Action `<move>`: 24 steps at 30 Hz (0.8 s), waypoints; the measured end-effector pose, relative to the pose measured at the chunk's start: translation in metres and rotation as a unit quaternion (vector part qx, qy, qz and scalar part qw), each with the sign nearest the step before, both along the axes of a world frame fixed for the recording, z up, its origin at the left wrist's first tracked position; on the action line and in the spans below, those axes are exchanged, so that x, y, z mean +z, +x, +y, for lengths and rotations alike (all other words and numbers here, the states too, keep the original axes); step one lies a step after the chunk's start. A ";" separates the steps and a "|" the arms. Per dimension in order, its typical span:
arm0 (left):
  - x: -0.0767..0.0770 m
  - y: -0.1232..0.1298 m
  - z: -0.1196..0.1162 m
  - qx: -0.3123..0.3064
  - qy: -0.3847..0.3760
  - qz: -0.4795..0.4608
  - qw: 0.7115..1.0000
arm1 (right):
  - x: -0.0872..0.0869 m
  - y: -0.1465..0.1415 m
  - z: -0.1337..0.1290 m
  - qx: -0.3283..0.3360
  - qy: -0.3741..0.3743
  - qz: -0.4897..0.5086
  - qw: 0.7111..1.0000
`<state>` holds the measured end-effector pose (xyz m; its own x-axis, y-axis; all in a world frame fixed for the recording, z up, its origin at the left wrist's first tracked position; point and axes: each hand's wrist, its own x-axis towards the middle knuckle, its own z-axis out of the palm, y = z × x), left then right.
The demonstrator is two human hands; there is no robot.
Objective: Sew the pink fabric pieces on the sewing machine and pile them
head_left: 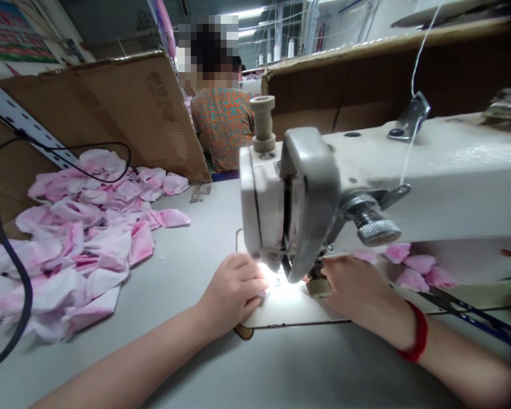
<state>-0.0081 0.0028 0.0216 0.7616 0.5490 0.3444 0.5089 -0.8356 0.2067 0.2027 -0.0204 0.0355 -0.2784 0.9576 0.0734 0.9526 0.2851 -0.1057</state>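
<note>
A white sewing machine (262,210) stands before me, its lamp glaring on the needle plate (289,307). My left hand (234,289) rests at the left side of the plate, its fingers curled together beside the needle area. What they pinch is lost in the glare; only a faint pinkish speck shows at the fingertips. On the other side, my right hand (353,284), with a red band at the wrist, reaches in behind the needle area, next to a beige knob (319,287). Its fingertips are hidden by machine parts.
Crumpled pink-and-white fabric pieces (97,238) are heaped on the left of the table. More pink pieces (421,267) and dark-bladed scissors (464,309) lie under the machine arm. A black cable (8,244) loops at left. Cardboard (111,108) stands behind; a person (223,125) sits beyond.
</note>
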 end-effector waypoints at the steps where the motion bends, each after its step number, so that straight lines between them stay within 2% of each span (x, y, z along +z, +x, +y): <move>1: 0.001 0.000 -0.001 -0.007 0.005 0.005 1.000 | -0.001 -0.001 -0.002 0.001 0.002 0.001 1.000; 6: -0.001 0.002 -0.003 -0.023 0.075 0.002 0.997 | -0.011 -0.005 -0.008 -0.001 0.055 -0.029 0.998; 11: -0.005 0.007 -0.003 0.020 0.148 -0.004 0.989 | -0.011 -0.004 -0.005 0.004 0.072 -0.037 0.997; 17: 0.001 0.005 -0.006 -0.011 0.094 0.032 0.995 | -0.008 -0.003 -0.007 0.017 0.032 -0.033 0.999; 24: -0.003 0.006 -0.010 0.021 0.133 0.057 0.989 | -0.009 -0.003 -0.004 -0.005 0.041 -0.028 0.999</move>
